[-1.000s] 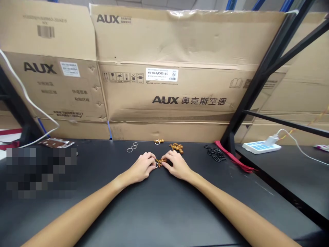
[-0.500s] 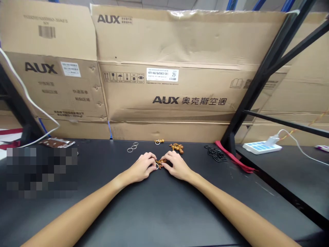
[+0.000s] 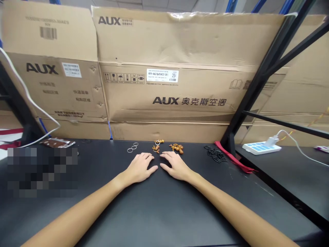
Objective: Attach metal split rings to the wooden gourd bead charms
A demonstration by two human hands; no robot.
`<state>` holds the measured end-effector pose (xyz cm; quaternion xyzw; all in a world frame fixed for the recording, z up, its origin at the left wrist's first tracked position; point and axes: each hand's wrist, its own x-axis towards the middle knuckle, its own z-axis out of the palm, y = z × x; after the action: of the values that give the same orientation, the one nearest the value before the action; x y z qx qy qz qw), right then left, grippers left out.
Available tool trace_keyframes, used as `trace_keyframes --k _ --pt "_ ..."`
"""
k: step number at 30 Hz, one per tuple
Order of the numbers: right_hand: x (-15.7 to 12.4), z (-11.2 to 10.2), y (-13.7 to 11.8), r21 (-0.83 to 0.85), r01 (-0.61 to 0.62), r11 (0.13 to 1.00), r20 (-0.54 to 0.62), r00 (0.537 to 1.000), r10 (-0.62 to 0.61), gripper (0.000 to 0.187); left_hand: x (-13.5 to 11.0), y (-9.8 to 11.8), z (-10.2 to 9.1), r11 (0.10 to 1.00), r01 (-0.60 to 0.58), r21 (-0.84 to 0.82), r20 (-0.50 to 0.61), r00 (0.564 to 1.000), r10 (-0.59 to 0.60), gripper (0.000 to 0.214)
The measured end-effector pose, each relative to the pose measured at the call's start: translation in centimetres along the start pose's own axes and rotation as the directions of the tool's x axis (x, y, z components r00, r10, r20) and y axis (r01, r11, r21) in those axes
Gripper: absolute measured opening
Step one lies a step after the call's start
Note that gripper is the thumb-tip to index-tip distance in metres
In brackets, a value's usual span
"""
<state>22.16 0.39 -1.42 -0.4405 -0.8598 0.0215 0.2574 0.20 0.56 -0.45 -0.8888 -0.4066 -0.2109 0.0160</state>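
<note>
My left hand (image 3: 141, 167) rests on the black table with its fingers apart, holding nothing. Facing it, my right hand (image 3: 176, 166) lies open too, with a narrow gap between the two. Just beyond the fingertips is a small brown beaded charm (image 3: 156, 149) with a yellowish cord. Behind that charm lies another one with a metal ring (image 3: 157, 142) and a small gourd-shaped bead (image 3: 161, 141). A cluster of brown gourd-shaped charms (image 3: 178, 148) on cords sits past my right fingers. Three loose metal key rings (image 3: 133, 148) lie beyond my left hand.
Several black clasps or links (image 3: 216, 154) are heaped at the right, beside a red strap (image 3: 235, 158). A white power strip (image 3: 261, 147) with a plug stands farther right. Large cardboard boxes (image 3: 164, 113) wall off the back. A brown packet (image 3: 58, 142) lies at the left.
Both hands have let go of the beaded charm and drawn slightly apart. That charm now lies farther back on the table, near the ringed one.
</note>
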Motion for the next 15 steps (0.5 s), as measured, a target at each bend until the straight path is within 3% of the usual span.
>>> trace_keyframes --k 6,15 --pt "0.04 0.09 0.54 -0.003 -0.085 0.996 0.158 0.984 0.085 0.055 -0.04 -1.27 0.64 0.999 0.035 -0.024 0.057 0.998 -0.033 0.047" --pt "0.14 0.27 0.72 0.002 -0.086 0.996 0.174 0.981 0.084 0.057 0.00 -0.58 0.15 0.999 0.053 0.005 0.092 0.994 -0.053 0.049"
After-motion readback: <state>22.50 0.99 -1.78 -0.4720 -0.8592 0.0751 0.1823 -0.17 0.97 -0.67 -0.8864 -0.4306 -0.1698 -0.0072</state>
